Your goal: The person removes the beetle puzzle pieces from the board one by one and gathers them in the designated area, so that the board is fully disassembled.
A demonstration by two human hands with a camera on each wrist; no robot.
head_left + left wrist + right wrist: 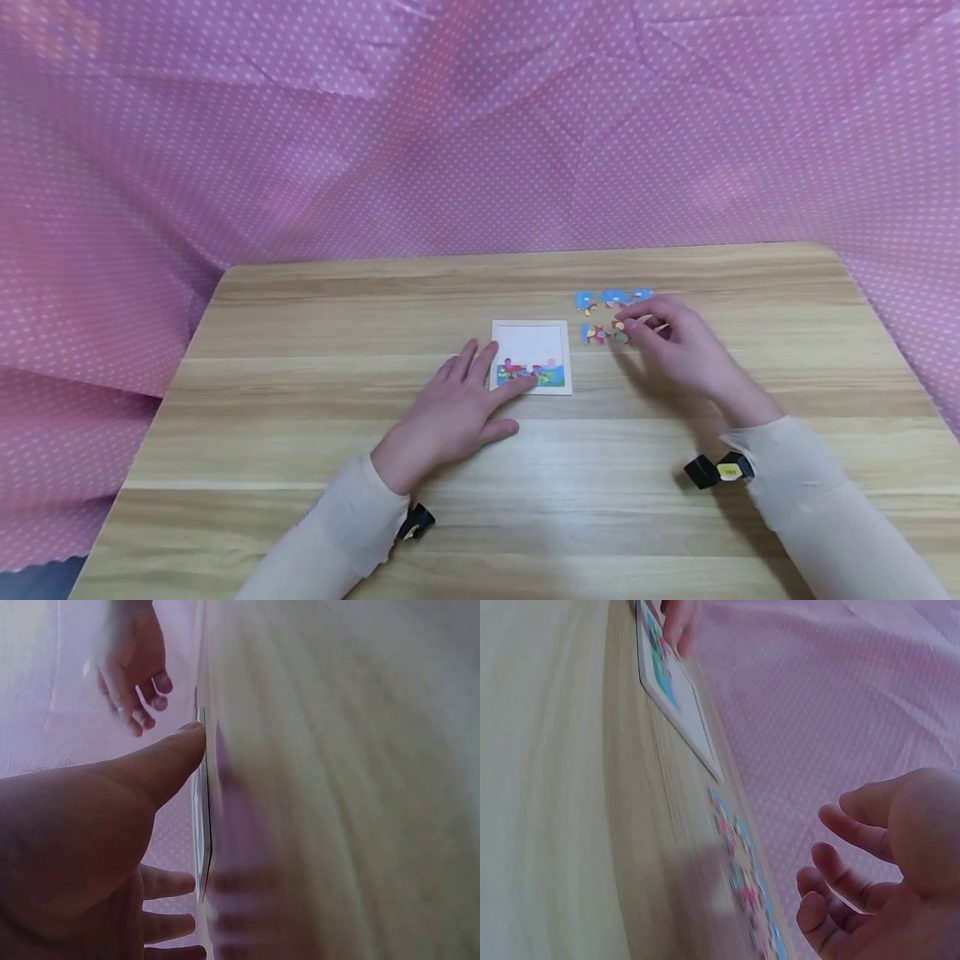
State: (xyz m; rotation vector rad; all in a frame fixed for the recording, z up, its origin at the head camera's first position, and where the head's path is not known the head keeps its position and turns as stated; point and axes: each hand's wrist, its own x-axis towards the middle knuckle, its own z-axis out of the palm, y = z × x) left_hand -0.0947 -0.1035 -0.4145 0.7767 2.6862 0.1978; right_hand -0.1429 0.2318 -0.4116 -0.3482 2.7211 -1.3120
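Note:
A white square puzzle tray (531, 340) lies on the table, with a strip of colourful joined jigsaw pieces (553, 377) along its near side. My left hand (450, 408) is spread flat at the tray's left edge, its index finger over the strip. Right of the tray, loose jigsaw pieces lie in two rows: blue-topped ones (615, 297) farther back and red-and-blue ones (596, 334) nearer. My right hand (686, 346) hovers above them with loosely bent fingers, partly covering the rows. Nothing shows between its thumb and fingers (847, 877) in the right wrist view.
The wood-grain table (337, 333) has rounded back corners. Behind it hangs a pink cloth (480, 150) with white dots, falling past the table's sides too. A black wrist device (716, 471) sits at the right sleeve, and another (416, 522) at the left sleeve.

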